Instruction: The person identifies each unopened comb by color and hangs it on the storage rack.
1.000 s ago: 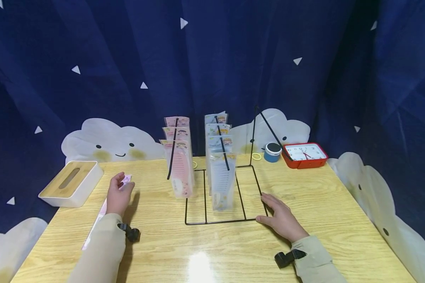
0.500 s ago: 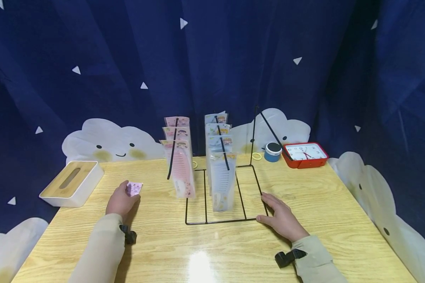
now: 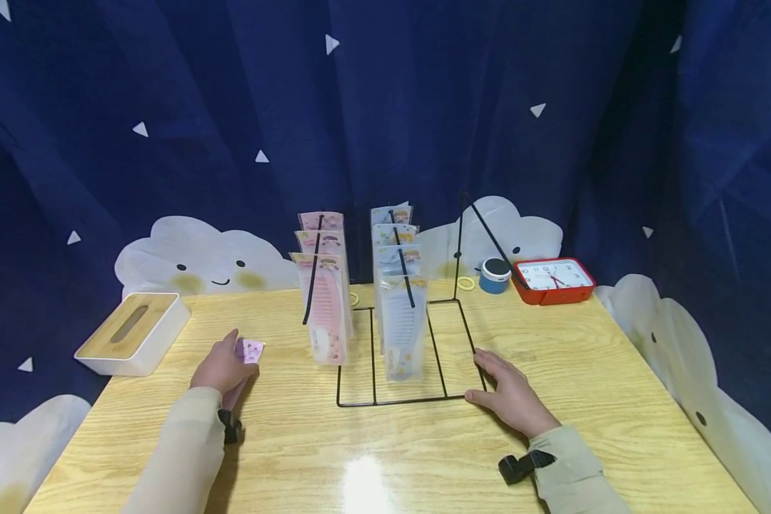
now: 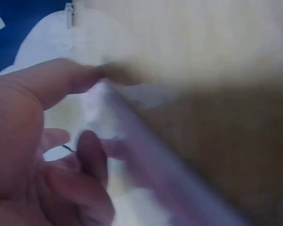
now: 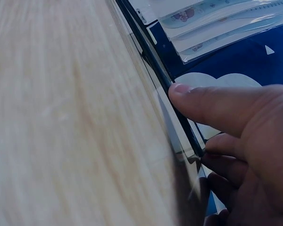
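In the head view my left hand pinches a pink packaged comb near its patterned top card, a little above the left of the table. The left wrist view shows thumb and fingers about the blurred pink packet; much of it is hidden from the head view by the hand. My right hand rests at the front right corner of a black wire display rack, thumb and fingertips touching its base wire. From the rack's arms hang pink packaged combs and blue packaged combs.
A white tissue box with a wooden lid stands at the left. Behind the rack's right side are a blue round speaker-like object, a red clock and a yellow ring. A bare rack arm juts out at the right.
My left hand has taken hold of the pink packaged comb and shifted it slightly right along the table's left part. The right hand has stayed at the rack's corner.
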The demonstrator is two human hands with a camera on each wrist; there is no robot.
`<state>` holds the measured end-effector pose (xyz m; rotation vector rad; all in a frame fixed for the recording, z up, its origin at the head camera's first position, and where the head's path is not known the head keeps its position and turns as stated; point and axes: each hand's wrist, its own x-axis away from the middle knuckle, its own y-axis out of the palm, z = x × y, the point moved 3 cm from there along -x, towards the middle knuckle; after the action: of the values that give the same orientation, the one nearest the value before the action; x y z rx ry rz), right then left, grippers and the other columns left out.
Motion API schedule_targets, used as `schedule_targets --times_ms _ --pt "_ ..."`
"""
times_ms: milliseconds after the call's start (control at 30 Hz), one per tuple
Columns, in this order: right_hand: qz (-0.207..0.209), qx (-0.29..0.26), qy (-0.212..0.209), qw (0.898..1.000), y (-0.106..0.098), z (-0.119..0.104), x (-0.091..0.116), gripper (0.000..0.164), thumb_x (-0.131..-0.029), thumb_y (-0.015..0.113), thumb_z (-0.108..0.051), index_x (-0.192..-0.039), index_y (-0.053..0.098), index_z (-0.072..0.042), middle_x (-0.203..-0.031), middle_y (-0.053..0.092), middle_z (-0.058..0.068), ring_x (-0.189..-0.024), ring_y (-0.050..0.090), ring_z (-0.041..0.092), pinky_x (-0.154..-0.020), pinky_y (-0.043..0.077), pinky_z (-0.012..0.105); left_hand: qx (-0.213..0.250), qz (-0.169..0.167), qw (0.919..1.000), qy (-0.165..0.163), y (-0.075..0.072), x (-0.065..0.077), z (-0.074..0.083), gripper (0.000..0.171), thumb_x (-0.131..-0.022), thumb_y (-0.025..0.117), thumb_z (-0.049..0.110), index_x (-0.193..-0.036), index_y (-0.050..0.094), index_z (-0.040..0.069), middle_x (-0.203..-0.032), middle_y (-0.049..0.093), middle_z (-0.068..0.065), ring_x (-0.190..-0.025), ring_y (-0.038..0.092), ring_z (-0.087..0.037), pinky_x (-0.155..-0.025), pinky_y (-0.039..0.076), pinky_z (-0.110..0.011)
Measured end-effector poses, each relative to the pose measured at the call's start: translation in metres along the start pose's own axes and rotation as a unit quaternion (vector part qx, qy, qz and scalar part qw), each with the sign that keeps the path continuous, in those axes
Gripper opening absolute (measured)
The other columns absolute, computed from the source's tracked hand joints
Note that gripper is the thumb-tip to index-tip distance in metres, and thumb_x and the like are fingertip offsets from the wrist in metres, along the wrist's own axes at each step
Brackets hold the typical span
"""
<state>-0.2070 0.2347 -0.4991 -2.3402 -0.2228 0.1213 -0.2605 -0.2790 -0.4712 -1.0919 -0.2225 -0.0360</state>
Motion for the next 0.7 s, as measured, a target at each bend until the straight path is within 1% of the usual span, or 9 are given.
schedule_targets --times_ms 67,133,267,300,367,433,533,600,700 --pt "0.0 -0.004 0.001 1.0 0.0 0.001 0.0 0.078 -0.089 0.077 -0.031 -0.151 0.041 0.0 -0.159 0.035 0.018 -0.147 0.026 0.042 -0.113 0.026 0.062 -0.012 -0.014 0.9998 0.003 -0.003 0.002 0.004 0.101 -0.081 0.075 0.021 -0.155 0.013 -0.009 -0.143 0.03 -0.046 -0.114 0.052 -0.055 -0.09 0.045 -0.064" --pt "-0.001 -0.008 0.001 1.0 0.0 0.001 0.0 0.078 -0.089 0.077 -0.031 -0.151 0.041 0.0 -0.159 0.035 0.018 -0.147 0.026 0.042 -0.113 0.026 0.062 -0.014 -0.03 0.9994 0.008 -0.005 0.004 0.008 0.104 -0.078 0.078 0.021 -0.154 0.013 -0.01 -0.14 0.03 -0.048 -0.106 0.055 -0.051 -0.086 0.047 -0.063" --pt "-0.001 -0.009 -0.004 1.0 0.0 0.001 0.001 0.077 -0.09 0.077 -0.03 -0.151 0.041 0.0 -0.159 0.035 0.018 -0.146 0.026 0.043 -0.113 0.026 0.062 0.025 -0.066 0.9974 0.013 -0.003 0.009 0.01 0.1 -0.079 0.081 0.023 -0.148 0.021 -0.015 -0.134 0.041 -0.043 -0.101 0.055 -0.041 -0.086 0.049 -0.056" --pt "0.0 -0.008 -0.005 1.0 0.0 0.001 0.001 0.077 -0.09 0.077 -0.03 -0.151 0.041 0.0 -0.159 0.035 0.018 -0.146 0.026 0.043 -0.113 0.026 0.062 0.038 -0.069 0.9968 0.016 -0.002 0.01 0.009 0.096 -0.079 0.082 0.023 -0.146 0.025 -0.017 -0.131 0.046 -0.041 -0.101 0.056 -0.039 -0.087 0.049 -0.054" --pt "0.003 -0.006 -0.006 1.0 0.0 0.001 0.0 0.077 -0.09 0.077 -0.029 -0.151 0.041 0.0 -0.159 0.035 0.018 -0.147 0.026 0.042 -0.113 0.026 0.062 0.071 -0.069 0.9949 0.018 0.002 0.011 0.007 0.083 -0.08 0.083 0.023 -0.136 0.036 -0.017 -0.119 0.056 -0.033 -0.095 0.058 -0.034 -0.082 0.051 -0.048" --pt "0.007 -0.005 -0.006 1.0 -0.001 0.001 0.0 0.077 -0.089 0.077 -0.028 -0.151 0.041 0.0 -0.159 0.035 0.018 -0.147 0.026 0.042 -0.113 0.026 0.062 0.086 -0.053 0.9946 0.025 0.005 0.012 0.005 0.067 -0.082 0.081 0.023 -0.125 0.045 -0.014 -0.106 0.059 -0.025 -0.087 0.057 -0.031 -0.073 0.05 -0.043" --pt "0.005 -0.008 -0.005 1.0 -0.001 0.001 0.0 0.077 -0.089 0.077 -0.027 -0.151 0.041 0.0 -0.159 0.035 0.018 -0.147 0.026 0.042 -0.113 0.026 0.061 0.091 -0.016 0.9949 0.039 0.009 0.016 0.003 0.043 -0.087 0.075 0.02 -0.112 0.053 -0.008 -0.093 0.06 -0.016 -0.079 0.054 -0.027 -0.065 0.046 -0.038" --pt "0.004 -0.009 -0.003 1.0 -0.001 0.001 0.0 0.077 -0.089 0.077 -0.027 -0.151 0.041 0.0 -0.159 0.035 0.018 -0.147 0.026 0.042 -0.114 0.025 0.061 0.083 0.01 0.9953 0.05 0.011 0.019 0.005 0.034 -0.092 0.07 0.02 -0.11 0.056 -0.006 -0.091 0.06 -0.015 -0.079 0.053 -0.027 -0.065 0.045 -0.039" --pt "0.004 -0.01 -0.002 1.0 0.0 0.0 0.001 0.077 -0.089 0.077 -0.027 -0.151 0.041 0.0 -0.159 0.035 0.018 -0.147 0.026 0.042 -0.114 0.025 0.061 0.084 0.042 0.9938 0.058 0.012 0.026 0.011 0.029 -0.095 0.065 0.021 -0.111 0.059 -0.003 -0.097 0.063 -0.017 -0.084 0.056 -0.029 -0.07 0.045 -0.042"
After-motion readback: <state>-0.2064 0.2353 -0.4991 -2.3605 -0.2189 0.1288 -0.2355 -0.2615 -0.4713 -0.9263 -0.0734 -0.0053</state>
